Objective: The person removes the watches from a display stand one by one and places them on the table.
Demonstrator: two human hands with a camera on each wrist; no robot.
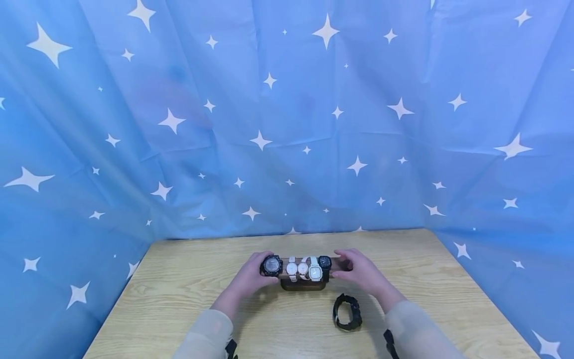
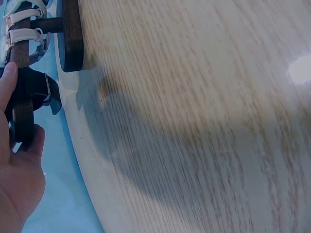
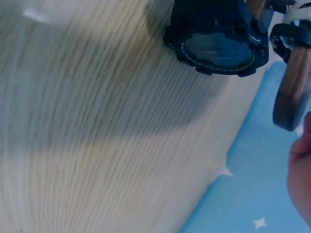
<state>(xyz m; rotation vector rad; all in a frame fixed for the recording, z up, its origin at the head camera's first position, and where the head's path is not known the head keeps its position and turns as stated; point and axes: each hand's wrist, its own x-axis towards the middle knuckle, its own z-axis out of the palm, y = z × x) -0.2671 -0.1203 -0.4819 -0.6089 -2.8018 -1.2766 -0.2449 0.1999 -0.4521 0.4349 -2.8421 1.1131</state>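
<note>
A dark wooden watch stand carries several watches along its crossbar. My left hand grips the bar's left end, its fingers beside a chunky black watch there. In the left wrist view, one fingertip rests against that watch and the thumb lies by the bar's end. My right hand holds the bar's right end between thumb and fingers, though its wrist view shows little of the hand. Between the hands sit pale-strapped watches, a white square watch and a small black watch.
Another black watch, its strap looped, lies on the light wooden table in front of the stand, nearer the right forearm. A blue curtain with white stars hangs behind and beside the table.
</note>
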